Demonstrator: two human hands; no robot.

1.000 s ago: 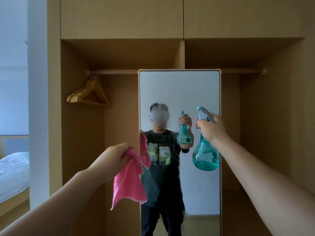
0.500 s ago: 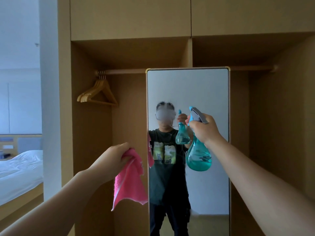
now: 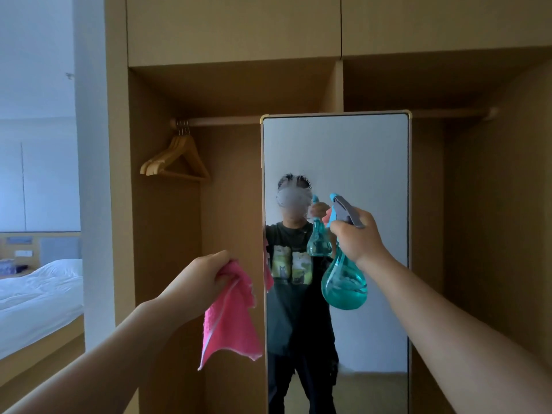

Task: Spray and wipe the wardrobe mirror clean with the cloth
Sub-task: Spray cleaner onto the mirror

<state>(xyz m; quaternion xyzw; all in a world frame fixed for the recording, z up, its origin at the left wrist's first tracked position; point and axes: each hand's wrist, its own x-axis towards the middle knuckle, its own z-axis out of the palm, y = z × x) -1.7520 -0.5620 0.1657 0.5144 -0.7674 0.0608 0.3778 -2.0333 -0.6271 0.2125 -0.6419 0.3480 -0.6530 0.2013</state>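
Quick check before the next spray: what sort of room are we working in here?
Most likely a bedroom, possibly a hotel room. An open built-in wardrobe with wooden hangers on its rail holds the tall mirror, and a bed with white bedding shows at the left.

Tall upright mirror (image 3: 358, 162) in wardrobe, thin gold frame, misty patch mid-glass. Teal teardrop bottle (image 3: 343, 282), grey trigger, part full, held up near glass. Pink cloth (image 3: 230, 321) hanging bunched, just left of mirror.
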